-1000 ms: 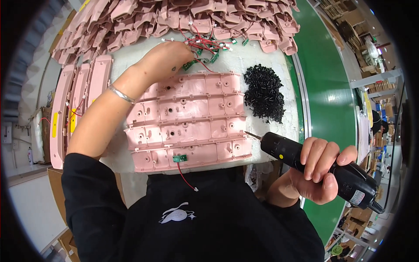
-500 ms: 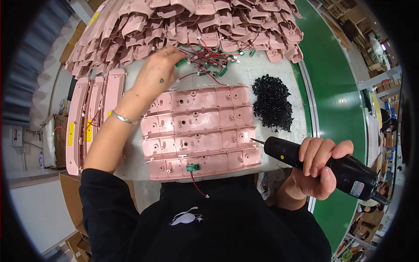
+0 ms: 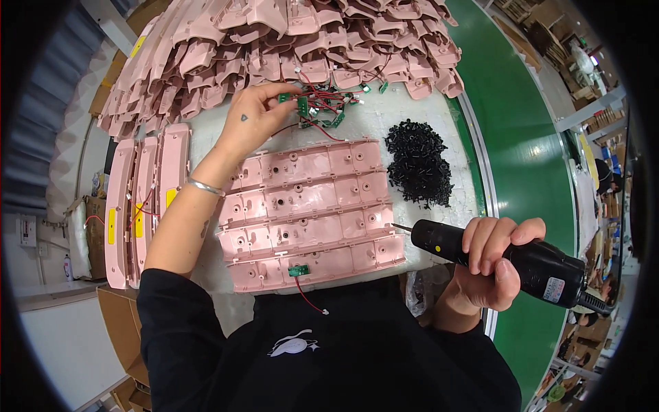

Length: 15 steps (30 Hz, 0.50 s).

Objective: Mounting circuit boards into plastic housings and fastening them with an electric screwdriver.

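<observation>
My left hand [image 3: 255, 118] reaches over the white bench and pinches a small green circuit board [image 3: 284, 97] at the edge of a tangle of boards with red wires [image 3: 324, 108]. My right hand [image 3: 489, 266] grips a black electric screwdriver [image 3: 508, 259], its bit touching the right end of the pink plastic housings [image 3: 309, 214] laid side by side in front of me. The nearest housing carries a green board with a red wire [image 3: 299, 273] hanging off its front edge.
A heap of black screws [image 3: 419, 163] lies right of the housings. Many pink shells [image 3: 274, 41] are piled at the back. Finished long pink parts [image 3: 141, 199] stand at the left. A green conveyor belt [image 3: 522, 144] runs along the right.
My left hand has lifted off the pile of wired boards with one green board pinched in its fingers. The view has tilted, showing more of the pink pile. The screwdriver stays at the housings' right end.
</observation>
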{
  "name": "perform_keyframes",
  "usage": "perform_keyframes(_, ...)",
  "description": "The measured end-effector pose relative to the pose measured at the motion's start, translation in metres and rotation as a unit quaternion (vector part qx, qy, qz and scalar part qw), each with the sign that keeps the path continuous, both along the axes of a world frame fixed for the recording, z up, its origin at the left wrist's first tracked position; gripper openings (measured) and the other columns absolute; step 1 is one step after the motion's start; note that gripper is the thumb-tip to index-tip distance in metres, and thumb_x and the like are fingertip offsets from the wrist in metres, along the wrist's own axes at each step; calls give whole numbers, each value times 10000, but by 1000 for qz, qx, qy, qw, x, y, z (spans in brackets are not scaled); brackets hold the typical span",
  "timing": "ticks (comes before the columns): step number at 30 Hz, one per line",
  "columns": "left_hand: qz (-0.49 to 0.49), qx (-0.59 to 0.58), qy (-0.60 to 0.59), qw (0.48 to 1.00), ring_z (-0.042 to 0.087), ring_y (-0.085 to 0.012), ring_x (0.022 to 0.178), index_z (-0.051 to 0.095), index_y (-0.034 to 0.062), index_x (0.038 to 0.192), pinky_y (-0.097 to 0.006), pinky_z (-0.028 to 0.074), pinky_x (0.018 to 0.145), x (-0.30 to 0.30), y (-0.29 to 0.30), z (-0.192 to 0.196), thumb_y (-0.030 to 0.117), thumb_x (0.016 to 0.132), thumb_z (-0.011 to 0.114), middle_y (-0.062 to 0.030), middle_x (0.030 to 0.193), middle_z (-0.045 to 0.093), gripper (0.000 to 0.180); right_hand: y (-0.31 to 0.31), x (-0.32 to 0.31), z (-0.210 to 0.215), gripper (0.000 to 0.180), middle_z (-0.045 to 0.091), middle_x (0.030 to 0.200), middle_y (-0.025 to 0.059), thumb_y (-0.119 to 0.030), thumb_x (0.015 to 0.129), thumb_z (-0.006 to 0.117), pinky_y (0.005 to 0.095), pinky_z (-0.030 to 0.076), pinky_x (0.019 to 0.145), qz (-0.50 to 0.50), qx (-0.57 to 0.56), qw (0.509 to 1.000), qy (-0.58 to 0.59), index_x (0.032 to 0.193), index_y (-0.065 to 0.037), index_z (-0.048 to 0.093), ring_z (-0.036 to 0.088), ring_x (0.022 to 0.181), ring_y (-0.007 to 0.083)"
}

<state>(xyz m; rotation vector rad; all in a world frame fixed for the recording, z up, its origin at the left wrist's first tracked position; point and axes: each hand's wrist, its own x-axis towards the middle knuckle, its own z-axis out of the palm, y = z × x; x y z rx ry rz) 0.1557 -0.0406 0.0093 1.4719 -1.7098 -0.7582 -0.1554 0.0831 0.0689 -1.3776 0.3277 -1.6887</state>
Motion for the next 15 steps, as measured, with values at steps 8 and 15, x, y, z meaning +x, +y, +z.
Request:
perform_keyframes(8,70,-192,-14,979,606,-103,703,687,69,1010,-244,492,633,16,22,12,-17,805,675,-32,860,627,223,-2,-2,-2,285,444,602,-6,-99,779,549,248,382,549,3,-1,1000,1,1020,-55,405,416,477,87)
perform_keyframes(15,90,-350,-211,908,627,-266,726,691,69,1009,-306,512,668,14,46,33,-8,771,698,-106,924,626,250,0,-1,-4,342,468,594,17,-70,781,602,294,410,568,9,24,999,-23,1052,-66,393,447,464,127)
